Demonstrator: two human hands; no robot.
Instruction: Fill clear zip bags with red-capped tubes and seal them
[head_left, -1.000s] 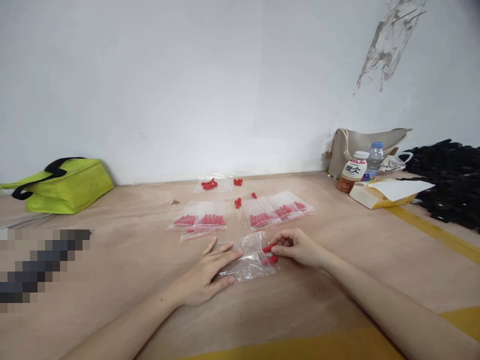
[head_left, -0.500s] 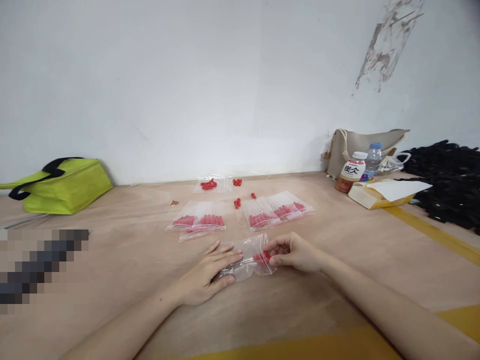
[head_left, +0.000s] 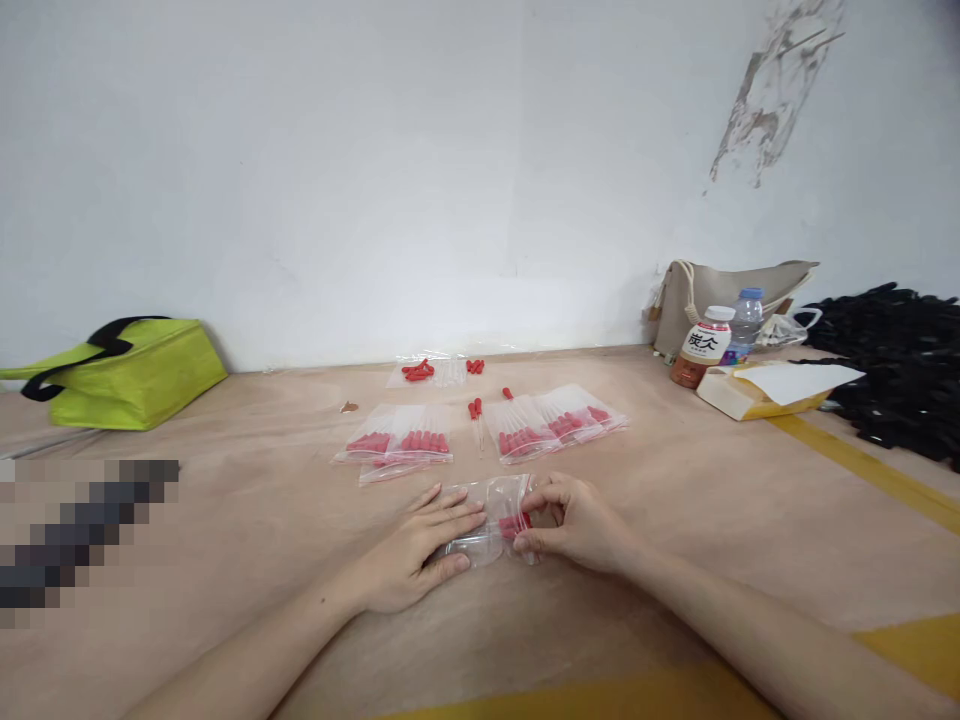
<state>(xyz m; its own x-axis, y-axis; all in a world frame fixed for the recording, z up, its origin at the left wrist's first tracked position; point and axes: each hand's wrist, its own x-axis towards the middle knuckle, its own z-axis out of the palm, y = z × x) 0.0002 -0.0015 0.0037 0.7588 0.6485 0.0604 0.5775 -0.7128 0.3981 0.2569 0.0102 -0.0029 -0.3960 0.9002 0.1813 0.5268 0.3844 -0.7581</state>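
Note:
A clear zip bag [head_left: 495, 495] lies flat before me, its mouth toward the right. My left hand [head_left: 416, 545] rests on its left part, fingers stretched out and pressing it to the table. At the bag's mouth, my right hand [head_left: 577, 520] closes its fingertips on the red bulbs of the glass droppers [head_left: 511, 526], which lie mostly inside the bag. How many droppers are in there is hard to make out. Beyond my hands are filled dropper bags at left [head_left: 405, 440] and at right [head_left: 540, 430]. Two loose droppers [head_left: 475, 410] lie between them.
Near the wall lie a bag with red bulbs [head_left: 418, 370] and another small bunch of red bulbs [head_left: 475, 366]. A lime-green bag [head_left: 142, 370] stands at left. At right are drink bottles [head_left: 705, 345], an open yellow box [head_left: 769, 390] and a black heap [head_left: 892, 370].
My right hand has shifted left with the red bulbs, which now sit further inside the bag. The left hand has stayed in place.

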